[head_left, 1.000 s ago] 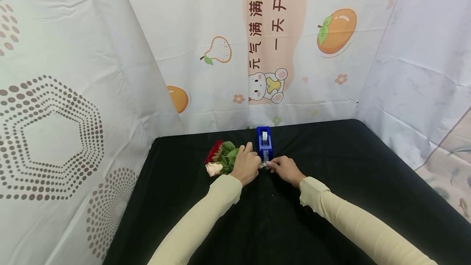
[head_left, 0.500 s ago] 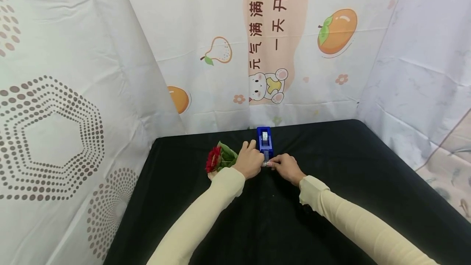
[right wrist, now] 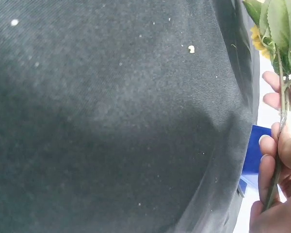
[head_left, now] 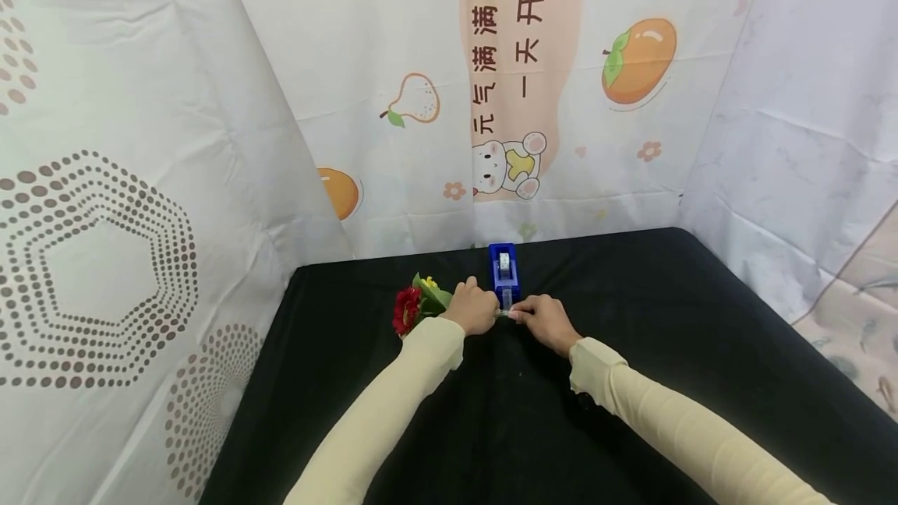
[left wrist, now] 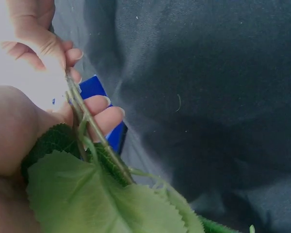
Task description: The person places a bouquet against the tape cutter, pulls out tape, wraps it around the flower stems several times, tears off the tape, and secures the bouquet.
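A bunch of flowers with a red bloom [head_left: 407, 310], a small yellow bloom [head_left: 429, 282] and green leaves [left wrist: 72, 189] points to the left. My left hand [head_left: 471, 308] grips its thin stems [left wrist: 108, 145] just below the leaves. Lower on the same stems, my right hand [head_left: 547, 322] pinches them between thumb and fingers. Shiny clear tape [right wrist: 283, 116] shows on the stems between the two hands. Right behind the hands stands a blue tape dispenser [head_left: 505, 286], its front end close to the fingers. Part of the flowers is hidden behind the left sleeve.
Black cloth [head_left: 631, 294] covers the table, with small pale specks on it. A printed white curtain [head_left: 393, 224] hangs along the back edge, and other curtains [head_left: 231, 178] close off the sides.
The bunch has turned in my left hand: the pale rose has gone from sight and the yellow bloom has come up. The left fingers have curled down; the right hand has hardly moved.
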`<state>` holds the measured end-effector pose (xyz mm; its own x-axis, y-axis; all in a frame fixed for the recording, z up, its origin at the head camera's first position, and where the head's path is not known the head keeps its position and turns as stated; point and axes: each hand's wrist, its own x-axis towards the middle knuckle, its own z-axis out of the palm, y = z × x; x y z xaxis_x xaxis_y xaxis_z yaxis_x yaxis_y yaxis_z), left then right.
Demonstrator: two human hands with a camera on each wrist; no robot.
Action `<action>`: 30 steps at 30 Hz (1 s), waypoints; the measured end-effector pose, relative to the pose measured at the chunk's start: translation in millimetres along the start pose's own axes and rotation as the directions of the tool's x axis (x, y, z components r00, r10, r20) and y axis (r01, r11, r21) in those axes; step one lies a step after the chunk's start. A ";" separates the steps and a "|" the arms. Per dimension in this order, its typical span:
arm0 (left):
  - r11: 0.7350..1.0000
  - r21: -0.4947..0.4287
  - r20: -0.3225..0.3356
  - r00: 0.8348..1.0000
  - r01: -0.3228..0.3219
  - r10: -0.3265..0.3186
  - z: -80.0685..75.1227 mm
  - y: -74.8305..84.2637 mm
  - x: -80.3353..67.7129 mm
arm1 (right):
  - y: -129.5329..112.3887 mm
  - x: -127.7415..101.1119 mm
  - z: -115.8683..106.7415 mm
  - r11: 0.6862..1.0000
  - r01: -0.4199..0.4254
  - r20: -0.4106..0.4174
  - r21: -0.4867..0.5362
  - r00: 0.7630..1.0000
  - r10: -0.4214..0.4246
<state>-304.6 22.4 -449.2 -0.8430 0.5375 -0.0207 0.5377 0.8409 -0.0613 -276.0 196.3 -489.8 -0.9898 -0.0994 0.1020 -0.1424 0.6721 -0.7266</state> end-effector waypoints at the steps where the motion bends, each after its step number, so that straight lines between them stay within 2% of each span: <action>1: 1.000 -0.003 -0.004 1.000 0.000 0.000 0.3 -0.1 -1.1 | 0.3 -0.5 0.6 1.000 -0.004 0.004 0.000 1.000 0.004; 10: 1.000 0.015 -0.077 0.997 0.020 -0.018 1.2 -1.0 -4.1 | -2.0 3.4 -2.2 1.000 -0.021 0.081 0.007 0.997 0.021; 16: 0.999 0.031 -0.113 0.993 0.023 -0.020 6.1 -2.6 -4.1 | -5.8 4.3 -2.8 0.997 -0.065 0.174 -0.030 0.982 0.069; 19: 0.998 0.050 -0.138 0.990 0.028 -0.021 6.0 -1.8 -4.9 | -6.1 4.0 -2.8 0.996 -0.080 0.191 -0.042 0.978 0.087; 27: 0.989 0.144 -0.209 0.978 0.027 0.004 3.9 2.5 -9.2 | -5.5 7.3 -3.7 0.993 0.004 0.198 -0.118 0.980 0.019; 30: 0.986 0.167 -0.247 0.969 0.027 0.016 6.3 3.0 -11.1 | -5.8 8.9 -4.7 0.993 0.006 0.212 -0.121 0.977 0.020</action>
<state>-293.7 18.5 -455.5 -0.8046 0.5494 0.2254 0.5047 0.8327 -0.2280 -284.0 194.9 -481.5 -0.9692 -0.2392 -0.0593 -0.1474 0.7557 -0.6382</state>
